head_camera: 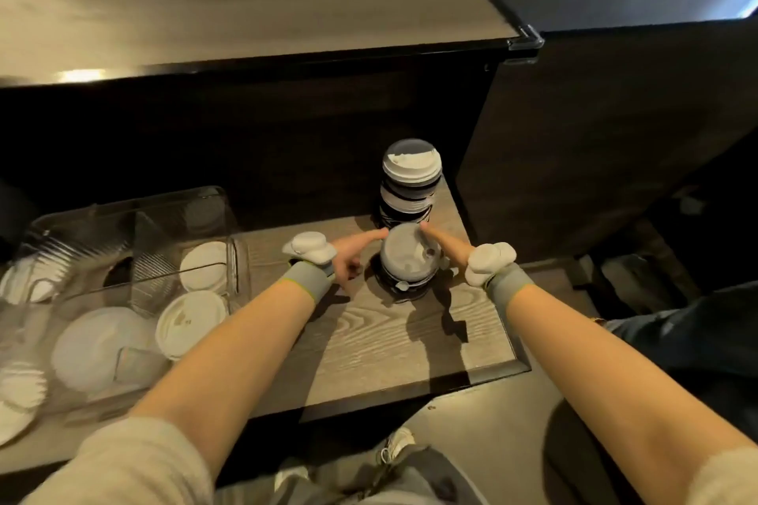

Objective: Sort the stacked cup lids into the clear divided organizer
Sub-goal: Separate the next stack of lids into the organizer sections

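Flanking the near stack of lids (410, 258) on the table (389, 344), the left hand (352, 258) and right hand (449, 248) lay straight forefingers against its top rim, neither clasped round it (how the thumbs lie is unclear). The stack stands upright between them, equally near each. A taller stack (411, 172) rises just behind it, and the clear organizer (234, 271), already holding lids, lies to its left, so the carry likely goes leftward.

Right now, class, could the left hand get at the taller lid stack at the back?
Probably yes. The left hand lies beside the nearer stack, fingertip near its top; the taller stack stands just behind, its left side unblocked.
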`<state>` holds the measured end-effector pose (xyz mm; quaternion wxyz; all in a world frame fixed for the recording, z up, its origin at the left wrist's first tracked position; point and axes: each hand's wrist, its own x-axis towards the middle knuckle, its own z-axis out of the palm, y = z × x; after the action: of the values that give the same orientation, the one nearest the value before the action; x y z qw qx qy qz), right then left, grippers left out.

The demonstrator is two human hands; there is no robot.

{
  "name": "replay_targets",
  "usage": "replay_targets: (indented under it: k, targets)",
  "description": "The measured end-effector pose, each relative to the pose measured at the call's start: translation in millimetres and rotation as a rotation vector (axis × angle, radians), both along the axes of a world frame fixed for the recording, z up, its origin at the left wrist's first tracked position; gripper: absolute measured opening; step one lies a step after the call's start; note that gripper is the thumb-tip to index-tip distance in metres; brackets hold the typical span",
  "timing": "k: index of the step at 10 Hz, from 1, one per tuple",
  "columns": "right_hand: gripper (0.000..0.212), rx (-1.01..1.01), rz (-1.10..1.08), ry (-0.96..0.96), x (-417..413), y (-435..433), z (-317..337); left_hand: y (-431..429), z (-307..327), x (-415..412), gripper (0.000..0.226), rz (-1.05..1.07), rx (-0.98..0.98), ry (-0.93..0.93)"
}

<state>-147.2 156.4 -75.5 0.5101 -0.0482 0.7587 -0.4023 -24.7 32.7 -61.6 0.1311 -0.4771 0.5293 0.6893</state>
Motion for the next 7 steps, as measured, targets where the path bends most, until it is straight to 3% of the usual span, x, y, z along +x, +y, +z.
replay_targets:
  k: [1, 2, 3, 4, 5, 6, 7]
  targets:
    - [0.054, -0.056, 0.075, -0.085, -2, 0, -11, 2, -5, -11, 0.084, -0.088, 0.07, 0.043]
    - [0.06, -0.071, 0.104, -0.147, 7, -11, -18, 2, -6, -8, 0.086, 0.047, 0.149, 0.082]
    - [0.05, -0.063, 0.121, -0.196, 8, -15, -16, 14, -1, 1, 0.129, -0.074, 0.048, 0.127]
    - [0.025, -0.107, 0.14, -0.27, 3, -15, -10, 9, 6, 5, 0.092, 0.033, 0.075, 0.149]
    - [0.034, -0.167, 0.11, -0.286, 9, -28, 0, -6, 10, 10, 0.051, 0.154, 0.068, 0.108]
    - [0.037, -0.242, 0.131, -0.273, 23, -47, 17, -24, 25, 16, 0.038, 0.153, 0.069, 0.069]
    - [0.044, -0.3, 0.186, -0.233, 39, -70, 38, -49, 43, 33, 0.038, 0.219, 0.046, 0.175]
